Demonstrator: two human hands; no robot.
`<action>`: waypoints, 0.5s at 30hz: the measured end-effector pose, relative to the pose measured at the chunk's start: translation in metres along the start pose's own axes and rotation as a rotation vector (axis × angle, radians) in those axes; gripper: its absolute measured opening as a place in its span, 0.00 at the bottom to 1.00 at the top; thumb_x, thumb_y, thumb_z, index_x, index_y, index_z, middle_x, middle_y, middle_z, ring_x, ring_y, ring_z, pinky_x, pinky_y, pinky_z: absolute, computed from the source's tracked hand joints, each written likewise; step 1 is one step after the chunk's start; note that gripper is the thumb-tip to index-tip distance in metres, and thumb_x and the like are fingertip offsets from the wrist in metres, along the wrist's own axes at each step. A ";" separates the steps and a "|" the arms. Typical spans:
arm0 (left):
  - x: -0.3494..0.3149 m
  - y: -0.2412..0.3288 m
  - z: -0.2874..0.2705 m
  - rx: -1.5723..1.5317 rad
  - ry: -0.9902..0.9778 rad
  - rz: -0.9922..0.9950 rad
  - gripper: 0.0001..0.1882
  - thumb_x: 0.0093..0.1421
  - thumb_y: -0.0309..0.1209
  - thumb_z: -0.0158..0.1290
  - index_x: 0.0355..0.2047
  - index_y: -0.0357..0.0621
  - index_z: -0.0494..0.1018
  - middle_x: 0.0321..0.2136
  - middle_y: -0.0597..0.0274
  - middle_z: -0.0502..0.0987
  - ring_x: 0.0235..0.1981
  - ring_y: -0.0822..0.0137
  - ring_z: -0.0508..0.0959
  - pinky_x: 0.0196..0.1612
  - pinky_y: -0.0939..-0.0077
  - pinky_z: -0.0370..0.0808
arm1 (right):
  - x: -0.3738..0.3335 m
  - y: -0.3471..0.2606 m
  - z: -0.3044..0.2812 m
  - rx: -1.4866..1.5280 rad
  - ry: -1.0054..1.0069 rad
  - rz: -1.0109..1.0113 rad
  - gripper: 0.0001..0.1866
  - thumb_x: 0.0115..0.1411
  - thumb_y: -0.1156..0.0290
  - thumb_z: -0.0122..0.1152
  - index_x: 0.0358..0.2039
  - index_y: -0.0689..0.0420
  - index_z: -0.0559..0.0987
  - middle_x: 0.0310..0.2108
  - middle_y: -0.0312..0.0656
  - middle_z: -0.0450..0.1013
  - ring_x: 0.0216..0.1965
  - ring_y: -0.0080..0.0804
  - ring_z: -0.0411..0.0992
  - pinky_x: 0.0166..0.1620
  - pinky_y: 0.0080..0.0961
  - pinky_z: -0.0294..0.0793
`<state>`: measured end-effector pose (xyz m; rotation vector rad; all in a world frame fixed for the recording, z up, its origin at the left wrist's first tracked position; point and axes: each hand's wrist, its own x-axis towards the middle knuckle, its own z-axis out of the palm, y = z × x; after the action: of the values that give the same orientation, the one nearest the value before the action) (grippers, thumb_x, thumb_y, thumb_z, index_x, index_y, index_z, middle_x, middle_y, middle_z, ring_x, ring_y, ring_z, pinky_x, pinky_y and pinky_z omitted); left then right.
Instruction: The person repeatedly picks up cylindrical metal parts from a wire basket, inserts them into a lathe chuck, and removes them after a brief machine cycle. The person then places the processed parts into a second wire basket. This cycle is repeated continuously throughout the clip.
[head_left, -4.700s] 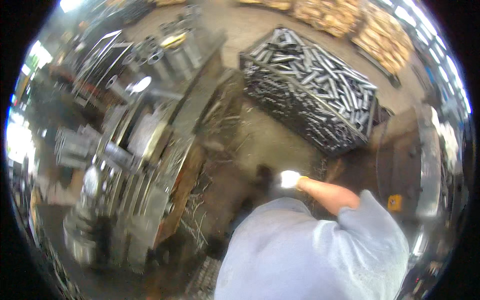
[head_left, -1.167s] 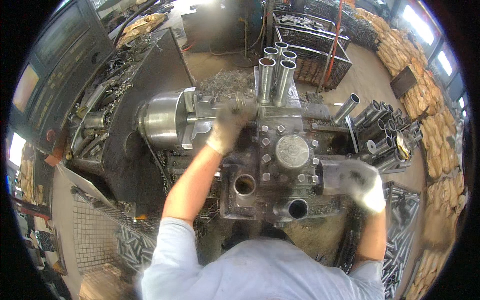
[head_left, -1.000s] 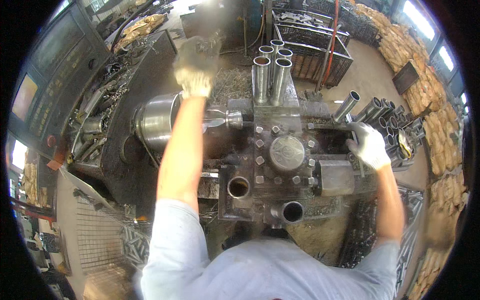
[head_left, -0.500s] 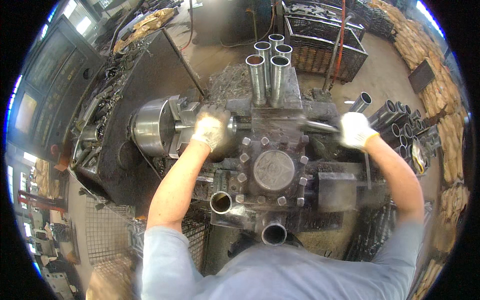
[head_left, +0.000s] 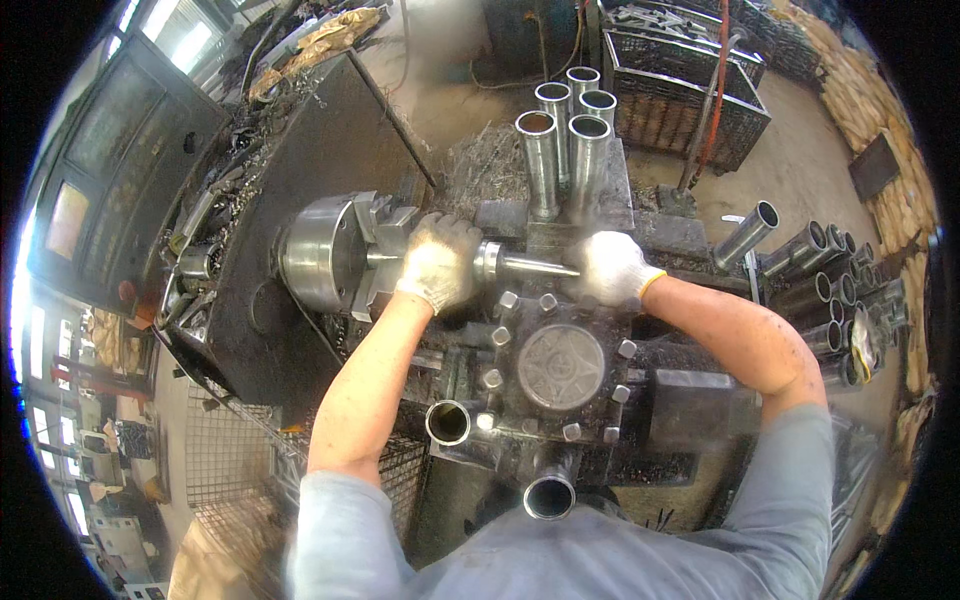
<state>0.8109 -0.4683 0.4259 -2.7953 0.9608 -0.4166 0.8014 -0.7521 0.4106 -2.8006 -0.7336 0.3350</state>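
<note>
My left hand (head_left: 440, 264), in a whitish work glove, is closed over a metal tube beside the jaws of a lathe chuck (head_left: 326, 252). The tube's bright ring-like end (head_left: 488, 262) shows to the right of the glove. From that end a slim tapering metal rod (head_left: 535, 265) runs to my right hand (head_left: 612, 268), also gloved. This hand is closed at the rod's right end; its fingertips are hidden. Both hands are just beyond the bolted square tool post (head_left: 560, 366).
Several upright steel tubes (head_left: 588, 165) stand on the machine behind my right hand. More tubes (head_left: 810, 270) cluster at the right. Two short tubes (head_left: 447, 422) (head_left: 549, 496) are on the near side. Metal chips (head_left: 490, 165) lie behind; a wire-mesh bin (head_left: 685, 105) stands farther back.
My right hand has moved left with the rod, from the right side of the machine to near the tube's end. My left hand stays by the chuck. The whole view has shifted slightly.
</note>
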 end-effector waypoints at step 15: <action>0.001 -0.005 0.006 -0.019 -0.064 -0.003 0.26 0.41 0.34 0.69 0.45 0.48 0.82 0.43 0.53 0.84 0.51 0.53 0.82 0.59 0.57 0.77 | 0.020 0.005 -0.001 0.079 0.034 -0.029 0.22 0.53 0.50 0.67 0.32 0.58 0.88 0.29 0.58 0.81 0.33 0.59 0.80 0.41 0.50 0.80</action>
<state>0.8163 -0.4646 0.4220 -2.8088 0.9511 -0.3179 0.8213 -0.7468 0.4071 -2.7120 -0.7367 0.3036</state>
